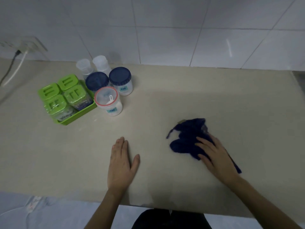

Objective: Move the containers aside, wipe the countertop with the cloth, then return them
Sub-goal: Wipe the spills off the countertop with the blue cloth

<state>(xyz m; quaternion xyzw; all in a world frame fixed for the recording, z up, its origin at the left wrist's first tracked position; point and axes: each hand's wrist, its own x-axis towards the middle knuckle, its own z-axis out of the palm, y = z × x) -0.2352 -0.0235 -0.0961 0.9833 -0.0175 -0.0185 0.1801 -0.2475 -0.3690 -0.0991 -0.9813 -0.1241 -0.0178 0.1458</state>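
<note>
Dark blue cloth (187,138): crumpled on the beige counter (214,96), right of centre, near the front edge.
Right hand (216,154): lies flat on the near right part of the cloth, grip open with fingers spread and pressed onto the fabric, not closed around it.
Left hand (122,162): palm down on the bare counter, grip open, fingers together and thumb out, holding nothing; well apart from the cloth.
Containers: grouped at the back left of the counter, away from both hands.
Red-rimmed jar (109,101): clear lid, white scoop inside, label reads "MSG".
Blue-lidded jar (121,80): label also reads "MSG"; a second blue-lidded jar (97,80) stands just beside it, its label hidden.
Clear bottles (92,66): two, behind the blue lids, near the white tiled wall (181,30).
Green tray (77,114): holds four green-lidded jars (63,91); the front one reads "vinegar", the others are not readable.
Wall socket (24,45): far left, with cables plugged in.
</note>
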